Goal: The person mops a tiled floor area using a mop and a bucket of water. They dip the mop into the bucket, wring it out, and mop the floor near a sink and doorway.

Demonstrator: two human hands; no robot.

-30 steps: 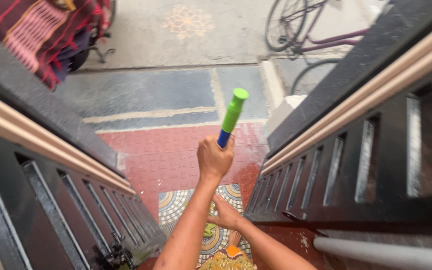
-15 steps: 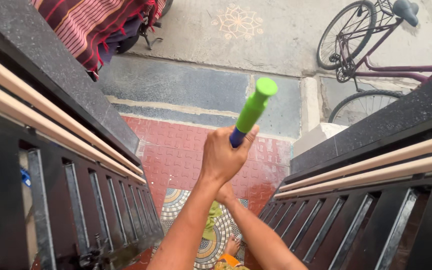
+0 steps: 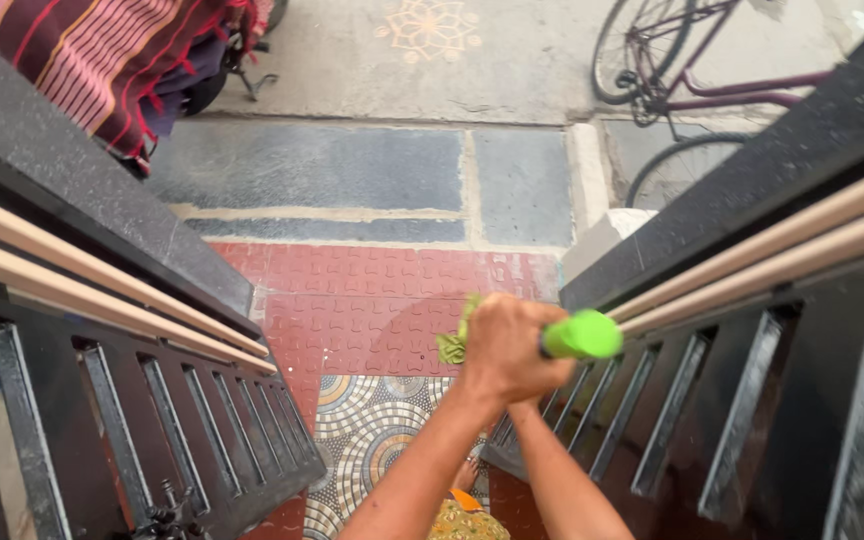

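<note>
My left hand [image 3: 505, 345] is a closed fist around a stick with a bright green handle [image 3: 580, 335]. The handle pokes out to the right, level, close to the black gate on the right [image 3: 752, 400]. A scrap of green cloth [image 3: 451, 346] shows at the left side of the fist. My right forearm rises from below, and my right hand [image 3: 524, 408] is mostly hidden under the left fist, so what it holds cannot be seen.
Black barred gate leaves stand on both sides, the left one [image 3: 102, 400]. Red tiles [image 3: 352, 300] and a patterned tile [image 3: 372, 430] lie below. Beyond are grey slabs, a bicycle [image 3: 652, 70] and a striped cloth [image 3: 82, 50].
The green handle swung from pointing up and away to pointing sideways right, and my left fist dropped lower. The green cloth has risen from near the floor to beside the fist.
</note>
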